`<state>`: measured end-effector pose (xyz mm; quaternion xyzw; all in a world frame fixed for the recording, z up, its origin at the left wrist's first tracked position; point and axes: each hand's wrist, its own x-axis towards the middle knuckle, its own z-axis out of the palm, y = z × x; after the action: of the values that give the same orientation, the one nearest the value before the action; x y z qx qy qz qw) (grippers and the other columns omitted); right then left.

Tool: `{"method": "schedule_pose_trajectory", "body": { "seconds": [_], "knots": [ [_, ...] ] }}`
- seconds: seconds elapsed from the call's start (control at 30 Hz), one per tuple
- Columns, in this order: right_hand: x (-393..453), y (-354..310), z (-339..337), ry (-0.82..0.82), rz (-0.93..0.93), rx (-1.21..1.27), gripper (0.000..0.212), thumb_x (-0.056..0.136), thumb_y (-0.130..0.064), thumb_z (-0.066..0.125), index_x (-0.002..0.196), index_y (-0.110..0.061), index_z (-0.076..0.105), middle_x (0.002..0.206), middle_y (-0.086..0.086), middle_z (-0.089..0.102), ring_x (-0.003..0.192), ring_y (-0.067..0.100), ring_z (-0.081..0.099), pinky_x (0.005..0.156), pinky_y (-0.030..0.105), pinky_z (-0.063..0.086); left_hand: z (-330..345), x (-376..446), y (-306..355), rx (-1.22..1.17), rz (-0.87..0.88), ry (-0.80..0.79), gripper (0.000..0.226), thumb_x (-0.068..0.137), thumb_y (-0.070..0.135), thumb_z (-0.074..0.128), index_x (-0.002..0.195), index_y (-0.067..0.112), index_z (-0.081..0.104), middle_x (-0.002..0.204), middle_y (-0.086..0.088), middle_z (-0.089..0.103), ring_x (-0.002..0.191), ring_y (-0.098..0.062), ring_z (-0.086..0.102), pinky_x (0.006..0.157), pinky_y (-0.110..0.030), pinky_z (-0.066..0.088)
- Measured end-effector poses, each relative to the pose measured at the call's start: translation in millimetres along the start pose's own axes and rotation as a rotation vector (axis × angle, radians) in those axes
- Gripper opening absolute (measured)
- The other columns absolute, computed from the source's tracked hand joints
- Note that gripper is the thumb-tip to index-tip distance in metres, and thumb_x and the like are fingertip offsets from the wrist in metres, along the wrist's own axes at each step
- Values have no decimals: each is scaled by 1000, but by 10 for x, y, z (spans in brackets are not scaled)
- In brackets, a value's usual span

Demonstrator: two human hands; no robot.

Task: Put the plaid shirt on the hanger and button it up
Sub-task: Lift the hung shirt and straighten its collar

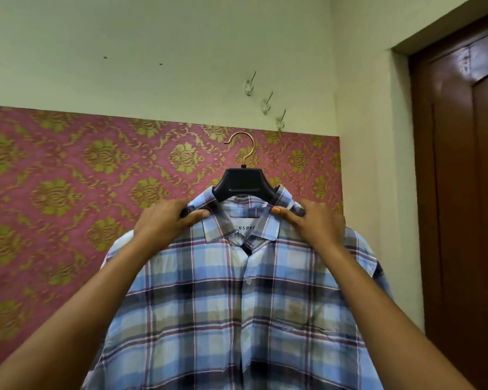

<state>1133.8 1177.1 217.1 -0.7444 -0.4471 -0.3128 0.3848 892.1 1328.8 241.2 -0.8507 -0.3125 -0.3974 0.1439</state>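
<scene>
Plaid shirt (237, 319) on black hanger (244, 182), held up.
Left hand (166, 218) and right hand (313, 220) each grasp a collar side; front buttoned.

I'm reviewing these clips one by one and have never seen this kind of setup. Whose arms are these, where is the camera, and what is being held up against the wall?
There is no machine here. A person wears a wide-angle camera on the head, so the one picture looks forward along their own two bare arms.

Both hands hold up a plaid shirt, blue, white and maroon, which already sits on a black hanger with a gold-coloured hook. The left hand grips the shirt's shoulder beside the collar, and the right hand grips the other shoulder. The front placket looks closed below the collar, with one white button showing; the collar itself lies open.

Nothing rests on a surface: the shirt hangs in the air. Behind it are a pink and gold patterned wall, three small wall hooks above it, and a brown door to the right.
</scene>
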Motion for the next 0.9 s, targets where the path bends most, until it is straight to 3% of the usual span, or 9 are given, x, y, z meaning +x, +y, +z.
{"method": "schedule_pose_trajectory", "body": {
  "seconds": [0.23,0.47,0.63,0.9],
  "knots": [
    [1064,478,563,49,-101,-62,67,70,-80,39,53,-15,38,50,0,38,43,15,33,43,25,19,596,965,60,134,-34,88,61,68,75,27,63,16,44,57,-6,48,57,-28,47,48,-31,27],
    [2167,873,1176,63,-158,-8,73,69,-83,35,56,-13,46,55,3,46,44,16,36,43,23,22,1040,1976,62,212,-85,82,65,70,78,27,66,16,48,63,-5,54,62,-26,53,51,-31,34],
    [2970,873,1431,108,-211,49,70,68,-84,34,52,-15,35,51,1,38,44,17,36,43,23,18,1057,2730,-5,268,-124,122,58,81,70,39,64,15,47,62,-6,51,58,-24,50,50,-29,31],
    [4045,715,1501,294,-259,15,79,69,-85,23,61,-11,51,59,4,46,52,18,40,49,28,24,756,3819,-195,353,-63,245,61,79,75,35,61,18,47,67,-3,50,71,-28,53,59,-32,37]
  ]
}}
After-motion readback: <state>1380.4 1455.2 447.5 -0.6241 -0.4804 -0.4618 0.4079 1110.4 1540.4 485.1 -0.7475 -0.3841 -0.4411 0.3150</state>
